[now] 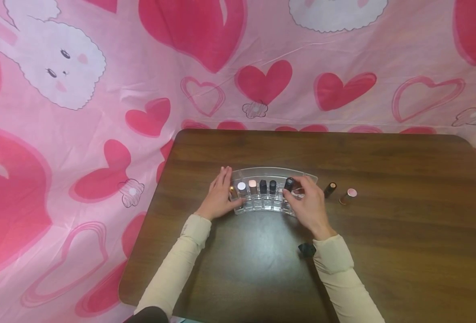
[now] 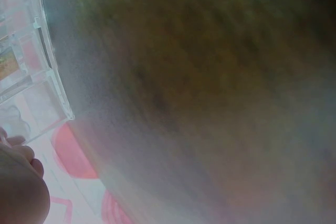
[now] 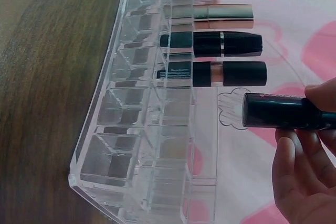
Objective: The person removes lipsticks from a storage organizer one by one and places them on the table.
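The right hand (image 1: 309,204) pinches a black lipstick (image 1: 289,183) over the right part of the clear rack (image 1: 262,205), just right of centre in the head view. The right wrist view shows its near end clear of the slots, so it is not yet seated.

The left hand (image 1: 221,197) lies along the rack's left end with fingers fairly straight, its thumb at the front edge; it appears to steady the rack rather than lift anything.

Filling the rack looks partly done. Five stand upright in one row: a gold tube (image 1: 233,192) at the left, then a silver tube (image 1: 241,187), a peach tube (image 1: 253,186) and two black tubes (image 3: 228,44). Beyond them, toward the bottom of the right wrist view, slots stand vacant — as do those nearer the front.

What seems left is the held one, plus a gold-ended tube (image 1: 330,189) and a pink-topped tube (image 1: 348,196) on the desk (image 1: 238,278), right of the rack.
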A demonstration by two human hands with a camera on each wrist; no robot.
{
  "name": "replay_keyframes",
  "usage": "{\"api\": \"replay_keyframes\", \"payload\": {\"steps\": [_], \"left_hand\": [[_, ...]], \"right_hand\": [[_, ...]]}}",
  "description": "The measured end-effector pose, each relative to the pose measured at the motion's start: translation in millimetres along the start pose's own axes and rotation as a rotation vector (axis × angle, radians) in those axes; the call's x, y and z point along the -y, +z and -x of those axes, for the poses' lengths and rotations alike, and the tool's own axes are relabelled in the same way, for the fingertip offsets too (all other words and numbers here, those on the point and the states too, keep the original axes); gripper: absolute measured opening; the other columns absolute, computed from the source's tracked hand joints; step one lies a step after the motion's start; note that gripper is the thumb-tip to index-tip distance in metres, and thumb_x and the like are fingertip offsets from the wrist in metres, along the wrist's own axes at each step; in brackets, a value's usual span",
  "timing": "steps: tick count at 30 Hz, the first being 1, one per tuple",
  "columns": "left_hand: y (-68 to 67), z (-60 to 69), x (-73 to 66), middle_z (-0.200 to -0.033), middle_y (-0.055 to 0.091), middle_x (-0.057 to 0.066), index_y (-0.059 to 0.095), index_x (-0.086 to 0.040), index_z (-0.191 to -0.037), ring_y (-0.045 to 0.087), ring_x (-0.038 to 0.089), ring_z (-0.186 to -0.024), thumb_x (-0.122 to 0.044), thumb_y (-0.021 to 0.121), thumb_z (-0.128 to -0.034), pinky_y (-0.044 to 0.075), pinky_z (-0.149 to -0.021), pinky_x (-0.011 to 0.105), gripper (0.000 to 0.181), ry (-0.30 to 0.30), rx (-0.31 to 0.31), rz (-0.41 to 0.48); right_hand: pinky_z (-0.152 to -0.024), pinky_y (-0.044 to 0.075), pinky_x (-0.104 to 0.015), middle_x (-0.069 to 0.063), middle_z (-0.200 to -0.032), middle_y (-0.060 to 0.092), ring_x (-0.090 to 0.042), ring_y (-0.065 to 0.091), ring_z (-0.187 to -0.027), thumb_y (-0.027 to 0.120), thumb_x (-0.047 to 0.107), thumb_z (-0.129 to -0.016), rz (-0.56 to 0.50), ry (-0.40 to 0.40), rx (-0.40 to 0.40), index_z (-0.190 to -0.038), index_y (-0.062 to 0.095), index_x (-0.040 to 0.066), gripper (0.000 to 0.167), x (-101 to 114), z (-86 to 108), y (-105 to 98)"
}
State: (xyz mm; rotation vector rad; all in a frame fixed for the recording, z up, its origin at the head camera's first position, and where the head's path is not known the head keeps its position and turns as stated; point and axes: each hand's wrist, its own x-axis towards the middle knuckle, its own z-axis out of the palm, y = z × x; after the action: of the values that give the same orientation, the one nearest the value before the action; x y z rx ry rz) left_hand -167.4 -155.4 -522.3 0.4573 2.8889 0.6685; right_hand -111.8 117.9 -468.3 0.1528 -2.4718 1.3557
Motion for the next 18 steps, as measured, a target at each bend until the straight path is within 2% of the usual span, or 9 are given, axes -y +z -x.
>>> {"api": "replay_keyframes", "payload": {"steps": [8, 18], "left_hand": [[0.2, 0.0, 0.0, -0.164, 0.006, 0.004, 0.007, -0.011, -0.156, -0.002, 0.021, -0.152, -0.055, 0.07, -0.0785, 0.013, -0.122, 0.051, 0.109, 0.006, -0.002, 0.001], [-0.5, 0.1, 0.6, -0.164, 0.005, 0.005, 0.006, -0.012, -0.156, -0.003, 0.022, -0.152, -0.056, 0.069, -0.0788, 0.012, -0.122, 0.051, 0.109, 0.005, 0.007, -0.002]], "right_hand": [[-0.071, 0.055, -0.043, -0.01, -0.086, 0.061, -0.025, 0.064, -0.077, 0.077, 0.006, -0.076, 0.012, -0.015, -0.024, -0.103, 0.065, 0.001, 0.03, 0.7, 0.6, -3.0], [-0.073, 0.056, -0.047, -0.012, -0.092, 0.062, -0.027, 0.064, -0.079, 0.075, 0.002, -0.076, -0.001, -0.006, -0.028, -0.103, 0.064, 0.0, 0.029, 2.7, 0.5, -10.6]]}}
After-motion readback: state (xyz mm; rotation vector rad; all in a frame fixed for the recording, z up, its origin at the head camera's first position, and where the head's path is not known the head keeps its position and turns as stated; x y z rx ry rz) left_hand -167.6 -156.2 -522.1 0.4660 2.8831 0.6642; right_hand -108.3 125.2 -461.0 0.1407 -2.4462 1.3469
